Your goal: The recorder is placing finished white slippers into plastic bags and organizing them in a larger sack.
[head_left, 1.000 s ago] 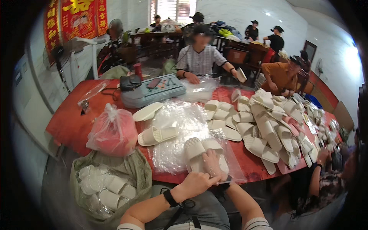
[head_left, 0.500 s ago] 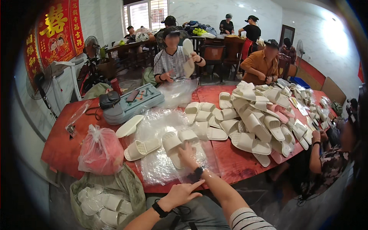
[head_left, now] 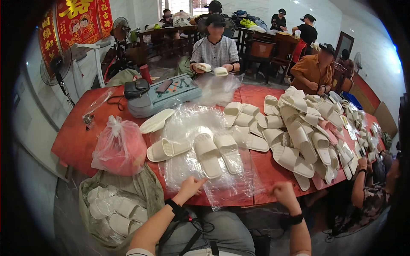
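Note:
A pair of cream slippers, the left slipper (head_left: 207, 156) and the right slipper (head_left: 228, 152), lies side by side on flat clear plastic bags (head_left: 175, 181), toes away from me. My left hand (head_left: 188, 190) is at the front edge of the bags, thumb and index finger pinched on a clear bag's edge just below the left slipper. Over the table's front edge, to the right, my right hand (head_left: 286, 197) is loosely curled, slightly blurred, with nothing visible in it. Another cream slipper (head_left: 168, 149) lies sideways to the left, and one sole-up slipper (head_left: 157, 121) behind it.
A large pile of cream slippers (head_left: 299, 141) covers the table's right side. On the left stand a knotted bag of pink contents (head_left: 119, 147) and a grey-blue case (head_left: 166, 96). A sack (head_left: 147, 192) of wrapped slippers sits below. Across the table, a person (head_left: 215, 49) holds two slippers.
My right hand has left the slipper pair and moved right. My left hand has risen from my lap to the bag edge. The person opposite has lowered the slippers. The view has shifted.

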A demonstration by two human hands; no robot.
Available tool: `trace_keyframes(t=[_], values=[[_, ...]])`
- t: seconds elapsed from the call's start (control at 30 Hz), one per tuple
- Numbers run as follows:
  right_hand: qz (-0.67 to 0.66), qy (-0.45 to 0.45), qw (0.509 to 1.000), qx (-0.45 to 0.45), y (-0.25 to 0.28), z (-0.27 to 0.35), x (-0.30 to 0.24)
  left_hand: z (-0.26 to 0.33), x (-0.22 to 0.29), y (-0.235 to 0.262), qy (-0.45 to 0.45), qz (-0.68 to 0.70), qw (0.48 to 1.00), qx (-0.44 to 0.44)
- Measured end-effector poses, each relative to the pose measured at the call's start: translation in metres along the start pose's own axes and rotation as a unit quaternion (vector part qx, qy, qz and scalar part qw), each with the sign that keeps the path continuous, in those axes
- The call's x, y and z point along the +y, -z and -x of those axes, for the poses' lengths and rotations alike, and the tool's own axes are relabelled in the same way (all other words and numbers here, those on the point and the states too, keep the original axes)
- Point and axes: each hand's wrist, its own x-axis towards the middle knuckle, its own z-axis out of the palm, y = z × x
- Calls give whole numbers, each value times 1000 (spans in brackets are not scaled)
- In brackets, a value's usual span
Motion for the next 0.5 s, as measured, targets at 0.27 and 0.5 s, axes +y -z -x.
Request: trace_keyframes(t=[0.27, 0.5], values=[[-209, -23, 976, -58, -52, -109, 51, 0, 2, -30, -1, 177, 979, -103], [-435, -168, 865, -185, -36, -104, 33, 8, -10, -3, -80, 333, 924, -168]])
